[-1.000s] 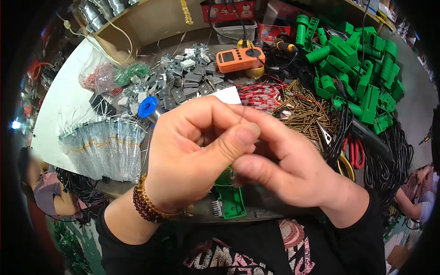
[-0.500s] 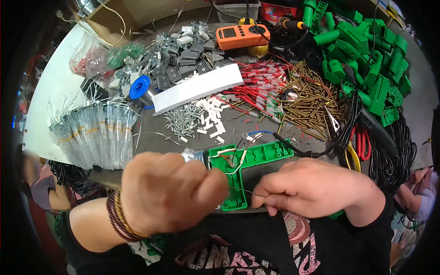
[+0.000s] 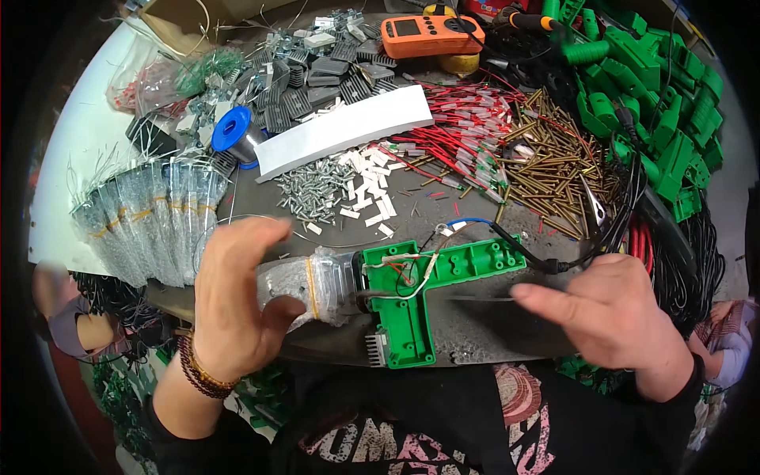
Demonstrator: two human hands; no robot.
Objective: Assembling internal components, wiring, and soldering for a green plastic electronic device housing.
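Note:
A green T-shaped plastic housing half (image 3: 475, 267) lies open side up in front of me, with red, white and brown wires inside it. A bubble-wrapped metal part (image 3: 336, 281) with a yellow rubber band joins its left side. My left hand (image 3: 233, 301) hovers at the wrapped end, thumb and fingers spread in a curve, holding nothing. To the right of the housing, my right hand (image 3: 606, 317) pinches a thin, blurred wire-like strand (image 3: 479, 298) that points left. A comb-like piece (image 3: 376, 350) sits by the housing's lower left edge.
Beyond lie white sleeves (image 3: 368, 186), screws (image 3: 305, 194), brass rods (image 3: 546, 162), red wires (image 3: 455, 131) and a white strip (image 3: 344, 134). A solder spool (image 3: 235, 136) and wrapped parts (image 3: 150, 222) are left; green housings (image 3: 673, 158) pile up right. A black cord (image 3: 526, 257) reaches the housing.
My hands have moved apart: the left opened from a closed fist and shifted left, the right moved right with the thin strand. The wrapped part is now uncovered.

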